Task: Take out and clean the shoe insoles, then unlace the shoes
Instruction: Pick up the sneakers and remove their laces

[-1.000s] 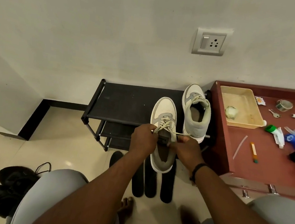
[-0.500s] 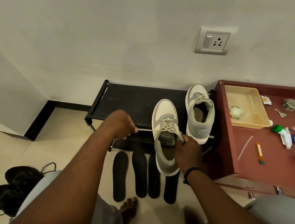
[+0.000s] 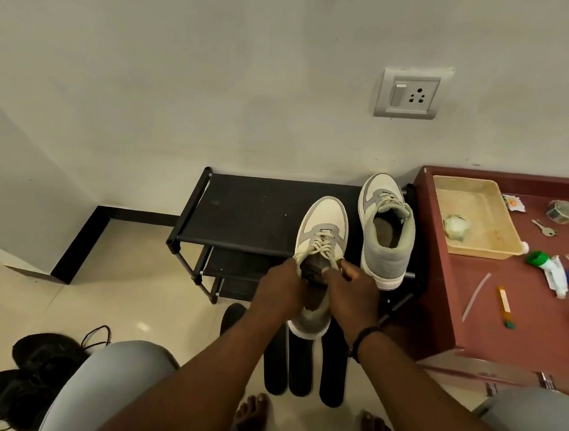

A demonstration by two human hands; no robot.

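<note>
A cream and grey shoe (image 3: 323, 225) sits on the front edge of the black rack (image 3: 249, 212), and both hands pinch its laces (image 3: 321, 249): the left hand (image 3: 280, 290) at 7 o'clock of the laces, the right hand (image 3: 355, 293) at 5 o'clock. The other shoe (image 3: 386, 231) stands at 3 o'clock of it. Black insoles (image 3: 301, 364) lie on the floor at 6 o'clock.

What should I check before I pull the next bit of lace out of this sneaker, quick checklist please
1. Left hand pinching the lace: ok.
2. Right hand steadying the near sneaker: ok.
3. Near sneaker fully on the shoe rack: not ok, its heel overhangs the front edge.
4. Lace free of the upper eyelets: cannot tell, hands cover them.
5. Insoles out, on the floor: ok.
6. Second sneaker unlaced: not ok, its lace is in.
</note>
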